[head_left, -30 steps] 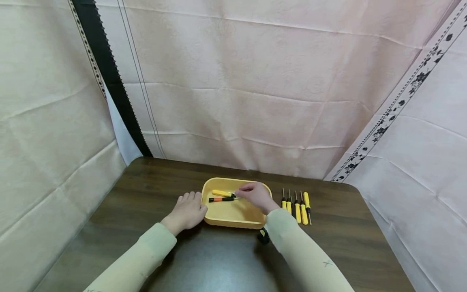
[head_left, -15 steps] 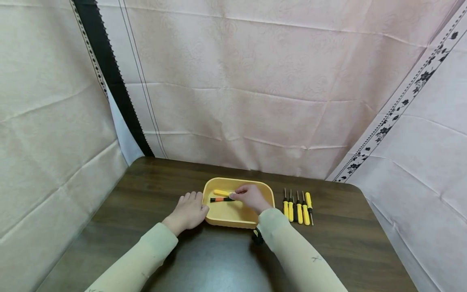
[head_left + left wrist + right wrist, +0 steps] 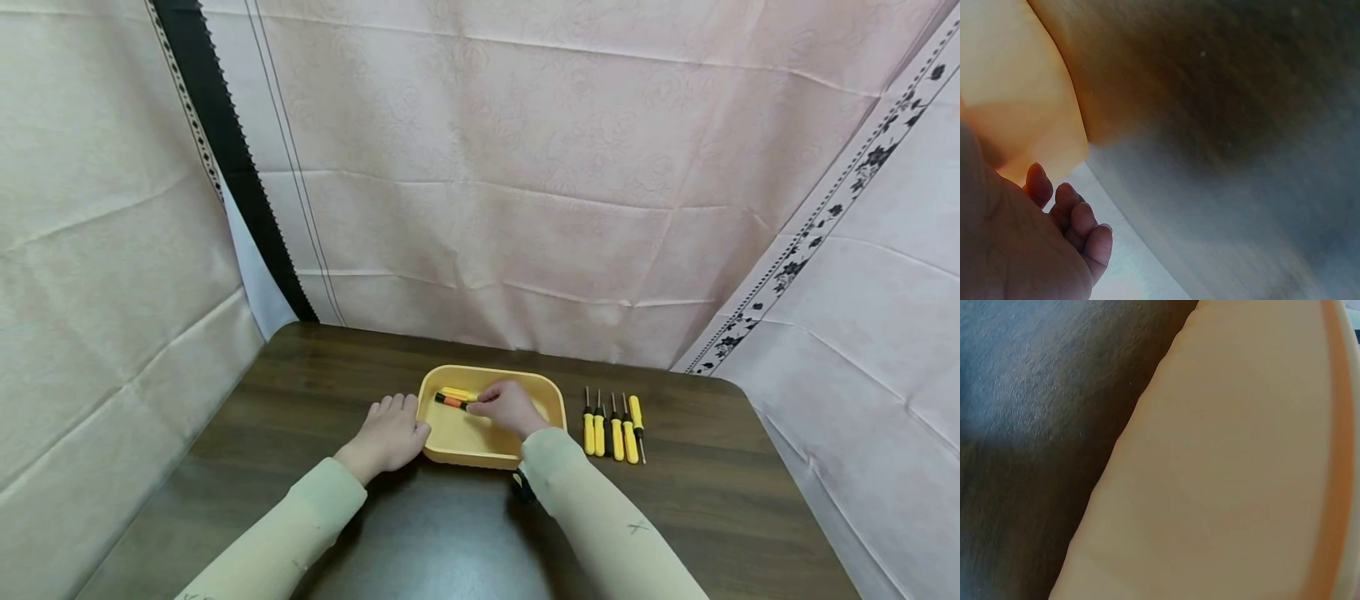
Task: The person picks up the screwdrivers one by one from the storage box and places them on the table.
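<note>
A yellow tray (image 3: 480, 457) sits on the dark wooden table. My left hand (image 3: 384, 437) lies at its left end, fingers straight and thumb at the rim; in the left wrist view this hand (image 3: 1041, 244) shows beside the tray's wall (image 3: 1016, 56). Inside the tray, the fingertips of my right hand (image 3: 517, 408) pinch a screwdriver with an orange and black handle (image 3: 452, 402), its handle end pointing left. Just behind it lies a yellow-handled screwdriver (image 3: 459, 392), its right part hidden by the hand. The right wrist view holds mostly the tray's outer wall (image 3: 1210, 456), without the fingers.
Right of the tray, several yellow-handled screwdrivers (image 3: 617, 437) lie side by side in a row on the table (image 3: 720, 500). A pale patterned cloth (image 3: 480, 183) hangs behind the table's far edge, with more cloth at both sides.
My right hand has moved a little left inside the tray and taken hold of the orange and black screwdriver, which has turned from level to slanted. My left hand has stayed at the rim.
</note>
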A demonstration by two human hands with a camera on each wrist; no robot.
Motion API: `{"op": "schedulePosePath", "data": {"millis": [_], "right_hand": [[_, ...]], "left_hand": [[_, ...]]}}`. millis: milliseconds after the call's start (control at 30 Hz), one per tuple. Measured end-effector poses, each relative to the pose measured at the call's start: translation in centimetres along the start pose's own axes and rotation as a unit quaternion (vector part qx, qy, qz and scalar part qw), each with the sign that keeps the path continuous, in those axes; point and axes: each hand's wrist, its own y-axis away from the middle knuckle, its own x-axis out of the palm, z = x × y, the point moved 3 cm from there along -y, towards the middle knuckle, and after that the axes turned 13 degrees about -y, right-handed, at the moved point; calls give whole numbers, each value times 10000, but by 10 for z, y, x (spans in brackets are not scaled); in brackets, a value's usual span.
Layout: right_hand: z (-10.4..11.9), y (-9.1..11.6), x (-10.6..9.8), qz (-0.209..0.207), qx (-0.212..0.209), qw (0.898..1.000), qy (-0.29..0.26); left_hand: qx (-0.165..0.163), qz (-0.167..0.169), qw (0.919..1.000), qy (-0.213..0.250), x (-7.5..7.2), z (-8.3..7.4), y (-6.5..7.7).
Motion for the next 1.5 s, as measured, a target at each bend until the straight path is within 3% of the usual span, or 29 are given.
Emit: {"op": "schedulePosePath", "data": {"millis": [467,800,1100,1500], "right_hand": [[-1,0,4,15,-197,9986,489],[-8,-1,5,130,-222,9987,431],[-3,2,10,63,-417,9966,713],[-3,8,10,806,-284,9903,1098]], "left_hand": [[4,2,10000,-54,3,-3,-3],[40,-3,10000,-15,2,-5,-2],[15,-40,10000,-21,5,-3,-3],[45,-21,10000,3,4,1,-1]]}}
